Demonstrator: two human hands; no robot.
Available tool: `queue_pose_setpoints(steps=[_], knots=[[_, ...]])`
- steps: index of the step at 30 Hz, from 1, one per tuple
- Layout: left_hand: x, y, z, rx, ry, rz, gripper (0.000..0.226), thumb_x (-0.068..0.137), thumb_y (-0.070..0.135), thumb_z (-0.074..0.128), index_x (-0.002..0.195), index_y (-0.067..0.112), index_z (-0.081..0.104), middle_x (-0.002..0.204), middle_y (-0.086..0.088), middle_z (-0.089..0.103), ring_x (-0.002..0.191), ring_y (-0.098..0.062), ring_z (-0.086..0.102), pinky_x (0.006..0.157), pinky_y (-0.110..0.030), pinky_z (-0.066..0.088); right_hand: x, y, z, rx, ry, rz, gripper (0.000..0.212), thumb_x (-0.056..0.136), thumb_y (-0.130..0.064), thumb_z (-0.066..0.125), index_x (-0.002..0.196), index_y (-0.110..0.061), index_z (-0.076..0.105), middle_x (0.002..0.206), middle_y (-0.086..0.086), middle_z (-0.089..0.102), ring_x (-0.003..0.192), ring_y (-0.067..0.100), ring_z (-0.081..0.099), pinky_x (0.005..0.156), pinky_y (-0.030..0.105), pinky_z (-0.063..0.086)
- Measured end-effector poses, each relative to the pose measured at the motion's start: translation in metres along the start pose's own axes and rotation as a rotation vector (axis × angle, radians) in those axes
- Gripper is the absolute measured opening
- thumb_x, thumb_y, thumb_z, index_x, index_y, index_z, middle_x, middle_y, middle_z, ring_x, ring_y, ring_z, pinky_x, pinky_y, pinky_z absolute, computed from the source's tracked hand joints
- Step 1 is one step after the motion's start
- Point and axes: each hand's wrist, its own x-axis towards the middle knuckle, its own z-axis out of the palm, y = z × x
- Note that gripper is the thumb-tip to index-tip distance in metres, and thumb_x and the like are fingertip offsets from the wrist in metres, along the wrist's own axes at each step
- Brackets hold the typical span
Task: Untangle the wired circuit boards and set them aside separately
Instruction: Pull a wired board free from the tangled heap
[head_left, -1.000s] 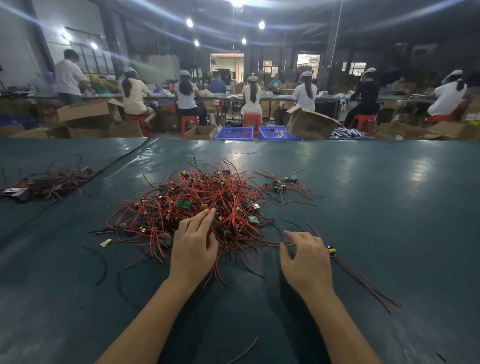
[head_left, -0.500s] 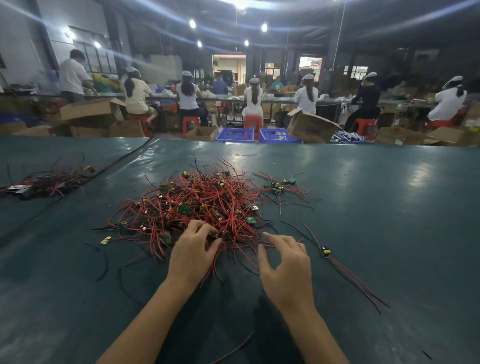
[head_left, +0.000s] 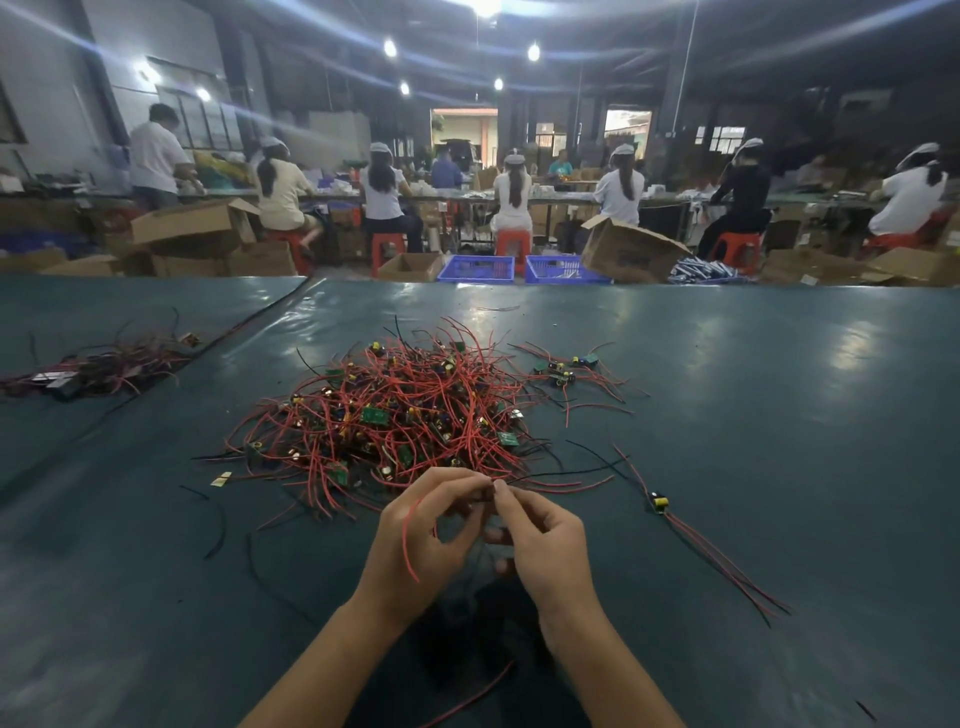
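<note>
Pinching a small dark piece (head_left: 487, 494) between them, possibly a board, the left hand (head_left: 431, 561) and right hand (head_left: 545, 545) meet fingertip to fingertip at the near edge of the tangled pile of wired circuit boards (head_left: 400, 410) on the green table (head_left: 779, 415). A red wire (head_left: 407, 535) drapes over the left hand. A lone board (head_left: 658, 502) lies apart to the right, wires trailing.

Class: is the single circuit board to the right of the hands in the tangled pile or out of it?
Out: the board lies by itself on the table, apart from the pile.
</note>
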Motion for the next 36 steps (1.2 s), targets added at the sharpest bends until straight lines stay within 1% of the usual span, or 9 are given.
queue_pose_setpoints(steps=[7, 13, 19, 22, 24, 26, 29, 32, 36], knots=[[0.0, 0.002, 0.002, -0.041, 0.009, 0.012, 0.03, 0.081, -0.002, 0.069, 0.11, 0.006, 0.071, 0.111, 0.001, 0.068, 0.105, -0.005, 0.064, 0.086, -0.021, 0.053, 0.008, 0.0, 0.0, 0.205, 0.03, 0.167, 0.017, 0.084, -0.034, 0.075, 0.079, -0.017, 0.077, 0.087, 0.009, 0.077, 0.079, 0.022, 0.074, 0.07, 0.038, 0.053], [0.004, -0.001, -0.002, -0.049, 0.126, -0.063, 0.025, 0.083, -0.006, 0.065, 0.103, 0.007, 0.073, 0.102, 0.003, 0.069, 0.086, -0.004, 0.068, 0.073, -0.021, 0.056, 0.013, -0.002, -0.002, 0.23, 0.198, 0.017, 0.013, 0.086, -0.029, 0.073, 0.078, -0.02, 0.072, 0.07, -0.009, 0.07, 0.061, 0.007, 0.063, 0.05, 0.024, 0.048], [0.01, -0.011, -0.008, -0.319, 0.368, -0.613, 0.027, 0.093, -0.003, 0.055, 0.105, 0.016, 0.071, 0.082, 0.002, 0.074, 0.067, -0.015, 0.071, 0.063, -0.022, 0.058, 0.008, -0.005, -0.002, 0.178, 0.267, -0.23, 0.013, 0.092, -0.021, 0.067, 0.083, -0.012, 0.065, 0.061, -0.01, 0.064, 0.05, 0.006, 0.056, 0.042, 0.018, 0.044], [0.012, -0.019, -0.012, -0.403, 0.299, -0.803, 0.04, 0.094, -0.003, 0.053, 0.115, 0.027, 0.066, 0.11, 0.014, 0.069, 0.075, -0.009, 0.072, 0.061, -0.019, 0.057, 0.006, -0.003, 0.001, 0.143, 0.287, -0.322, 0.01, 0.094, -0.02, 0.064, 0.087, -0.013, 0.063, 0.064, -0.011, 0.064, 0.051, 0.007, 0.056, 0.042, 0.019, 0.044], [0.009, -0.016, -0.015, -0.184, 0.124, -0.728, 0.049, 0.091, -0.004, 0.054, 0.125, 0.03, 0.06, 0.137, 0.015, 0.047, 0.08, 0.004, 0.067, 0.061, -0.016, 0.053, 0.007, -0.002, 0.0, 0.164, 0.3, -0.335, 0.007, 0.094, -0.019, 0.064, 0.089, -0.014, 0.062, 0.071, -0.014, 0.065, 0.051, 0.008, 0.056, 0.041, 0.02, 0.044], [0.007, -0.013, -0.015, 0.12, 0.019, -0.537, 0.05, 0.09, -0.004, 0.053, 0.13, 0.026, 0.059, 0.145, 0.006, 0.042, 0.1, 0.007, 0.059, 0.084, -0.023, 0.052, 0.01, 0.0, -0.002, 0.196, 0.32, -0.313, 0.005, 0.093, -0.016, 0.065, 0.091, -0.015, 0.061, 0.073, -0.015, 0.065, 0.049, 0.008, 0.056, 0.04, 0.02, 0.043], [0.003, -0.013, -0.013, 0.34, -0.107, -0.488, 0.049, 0.089, -0.003, 0.051, 0.129, 0.025, 0.059, 0.144, -0.004, 0.049, 0.132, -0.027, 0.046, 0.114, -0.048, 0.028, 0.014, 0.003, -0.007, 0.238, 0.354, -0.24, 0.004, 0.094, -0.016, 0.064, 0.094, -0.015, 0.059, 0.069, -0.013, 0.065, 0.049, 0.007, 0.058, 0.039, 0.02, 0.043], [0.006, -0.007, -0.014, 0.458, -0.056, -0.436, 0.036, 0.089, 0.002, 0.053, 0.121, 0.015, 0.065, 0.134, -0.004, 0.057, 0.129, -0.029, 0.048, 0.109, -0.045, 0.034, 0.019, 0.004, -0.013, 0.27, 0.396, -0.164, 0.005, 0.094, -0.018, 0.065, 0.094, -0.016, 0.061, 0.071, -0.012, 0.067, 0.05, 0.007, 0.06, 0.039, 0.021, 0.044], [0.016, 0.009, -0.02, 0.233, 0.235, -0.068, 0.015, 0.088, 0.015, 0.05, 0.091, 0.01, 0.064, 0.094, 0.001, 0.063, 0.091, -0.015, 0.056, 0.083, -0.024, 0.042, 0.025, 0.004, -0.018, 0.262, 0.415, -0.093, 0.004, 0.093, -0.016, 0.066, 0.09, -0.016, 0.064, 0.079, -0.005, 0.068, 0.05, 0.005, 0.061, 0.038, 0.021, 0.044]])
